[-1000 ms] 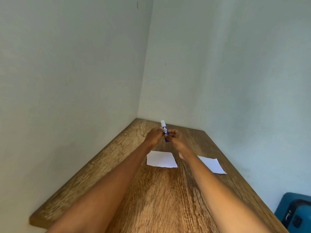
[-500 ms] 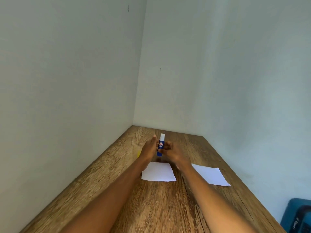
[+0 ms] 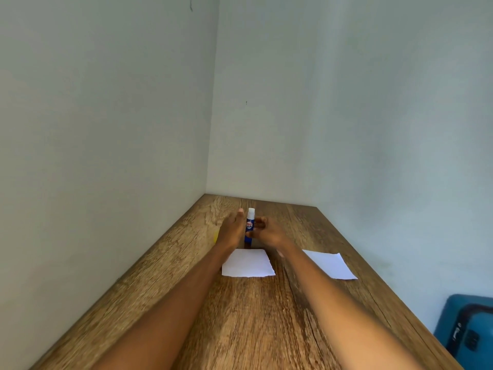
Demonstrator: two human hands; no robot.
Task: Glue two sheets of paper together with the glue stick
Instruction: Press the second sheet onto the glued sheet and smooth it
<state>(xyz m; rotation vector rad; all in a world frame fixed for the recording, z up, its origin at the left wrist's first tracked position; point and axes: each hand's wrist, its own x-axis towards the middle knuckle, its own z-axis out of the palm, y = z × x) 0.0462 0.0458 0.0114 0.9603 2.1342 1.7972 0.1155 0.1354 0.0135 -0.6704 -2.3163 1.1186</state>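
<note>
Leftmost, a yellow thing [image 3: 215,236] peeks out from behind the left hand [image 3: 231,231], too hidden to name. That hand has its fingers straight, lying against the left side of the glue stick [image 3: 249,227]; whether the thumb bears on the tube I cannot tell. The stick stands upright at the far middle of the table [image 3: 266,329], its base at or just above the wood (the wrists hide that spot), white cap up, blue barrel below. On its right, the right hand [image 3: 268,233] has its fingers curled and pinches the lower barrel.

Just near of the hands lies one sheet [image 3: 248,263], flat; a second sheet [image 3: 329,265] lies apart to the right, past the right forearm. A blue case [image 3: 465,337] sits off the table's right edge.

The stick looks light, stiff and smooth, so a firm hold low on the barrel should serve, leaving the cap free to be pulled. The sheets are thin and limp, likely to slide under the glue unless pressed flat.
</note>
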